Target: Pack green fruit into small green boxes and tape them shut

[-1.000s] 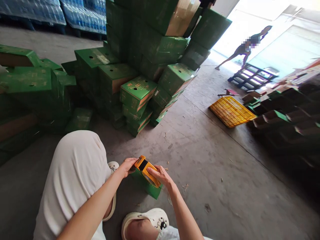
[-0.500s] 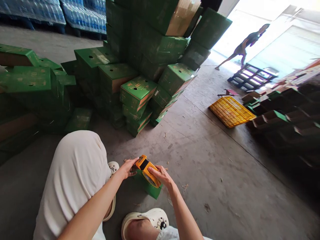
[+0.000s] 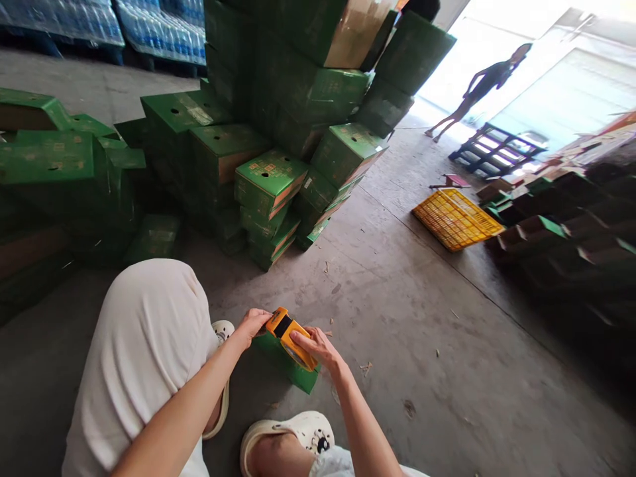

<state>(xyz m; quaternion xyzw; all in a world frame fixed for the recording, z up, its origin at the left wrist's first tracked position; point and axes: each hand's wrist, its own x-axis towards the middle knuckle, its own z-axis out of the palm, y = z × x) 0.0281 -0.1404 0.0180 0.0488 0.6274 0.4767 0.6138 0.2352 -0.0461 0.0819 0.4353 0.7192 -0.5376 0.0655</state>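
Observation:
My right hand [image 3: 318, 344] is wrapped around an orange tape dispenser [image 3: 293, 334], its thumb lying along the top. A roll of tape shows on the dispenser's lower side. At the dispenser's front end, the fingers of my left hand [image 3: 254, 324] are pinched together; whatever is between them is too small to make out. Below both hands is a green piece of carton [image 3: 304, 379] close to the floor, partly covered by the dispenser and the left hand.
Green boxes [image 3: 271, 173] are stacked ahead and to the left. A yellow crate [image 3: 457, 218] lies on the floor at right, near a dark pallet [image 3: 497, 151] and a person [image 3: 484, 86]. Dark stacked cartons [image 3: 561, 265] line the right side. Wrapped water bottles [image 3: 161, 36] stand at back left.
My left fingers have closed from spread to pinched at the dispenser's front end. The dispenser stays in my right hand. The person in the background has shifted to a more upright stance.

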